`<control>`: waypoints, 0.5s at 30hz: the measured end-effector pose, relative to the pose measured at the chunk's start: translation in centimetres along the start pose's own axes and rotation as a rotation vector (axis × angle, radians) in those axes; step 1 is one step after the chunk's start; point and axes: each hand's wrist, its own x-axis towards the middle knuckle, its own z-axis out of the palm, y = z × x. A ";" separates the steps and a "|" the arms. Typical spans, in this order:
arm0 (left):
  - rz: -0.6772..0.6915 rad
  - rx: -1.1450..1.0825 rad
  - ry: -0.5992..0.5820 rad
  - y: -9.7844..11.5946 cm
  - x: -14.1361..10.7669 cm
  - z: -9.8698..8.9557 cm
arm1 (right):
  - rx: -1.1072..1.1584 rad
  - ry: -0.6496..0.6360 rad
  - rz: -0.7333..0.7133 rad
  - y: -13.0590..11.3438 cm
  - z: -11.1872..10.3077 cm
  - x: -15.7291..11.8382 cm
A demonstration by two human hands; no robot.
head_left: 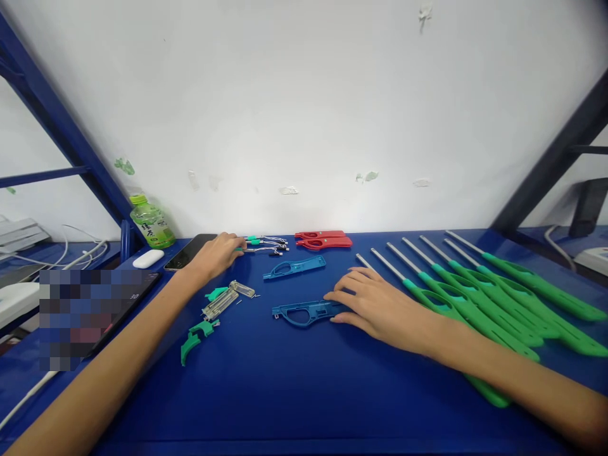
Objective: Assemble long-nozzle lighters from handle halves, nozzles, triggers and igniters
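My left hand (219,254) is at the back of the desk, its fingers together over a group of wired igniter parts (256,241) with green bodies. Its fingertips are partly hidden, so what they hold cannot be made out. With thumb and fingers on either side, my right hand (368,304) grips the rear end of a blue lighter shell half (304,313), which lies with its inner side up. Behind it lies another blue shell half (295,267). Green trigger pieces (202,332), clear fuel tanks (221,304) and small metal bits are left of the gripped shell.
Red shell parts (323,239) lie near the wall. Several green long-necked lighters (475,297) fill the right side, under my right forearm. At left are a phone (190,250), a white case (148,258), a green bottle (152,223) and a tablet (118,310).
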 end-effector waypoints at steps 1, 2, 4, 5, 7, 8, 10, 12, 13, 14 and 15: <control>0.011 -0.001 0.006 -0.1 -0.2 0.2 | -0.004 0.005 -0.001 0.0 0.0 0.0; 0.019 -0.003 0.016 -0.1 -0.4 0.3 | -0.009 0.011 -0.001 0.1 0.1 0.0; 0.027 -0.008 0.046 0.0 -0.7 0.5 | -0.023 0.023 0.006 0.2 0.1 0.0; 0.028 -0.011 0.066 0.0 -0.9 0.6 | -0.029 0.030 0.012 0.4 0.1 -0.1; 0.023 -0.019 0.112 0.1 -1.0 0.4 | -0.039 0.044 0.029 0.7 0.0 -0.2; 0.017 -0.024 0.137 0.1 -1.1 0.2 | -0.041 0.050 0.038 0.8 -0.2 -0.2; 0.003 -0.041 0.188 0.0 -1.4 -0.7 | -0.039 0.057 0.052 0.8 -0.6 -0.6; -0.014 -0.067 0.243 0.2 -2.2 -2.2 | -0.029 0.052 0.051 0.3 -1.3 -1.4; -0.022 -0.084 0.274 0.5 -2.9 -3.1 | -0.021 0.048 0.044 -0.3 -1.6 -1.9; -0.027 -0.105 0.309 0.9 -3.8 -4.1 | -0.011 0.037 0.038 -0.9 -1.9 -2.5; -0.033 -0.129 0.353 1.7 -5.0 -5.1 | -0.003 0.034 0.031 -1.7 -2.0 -3.3</control>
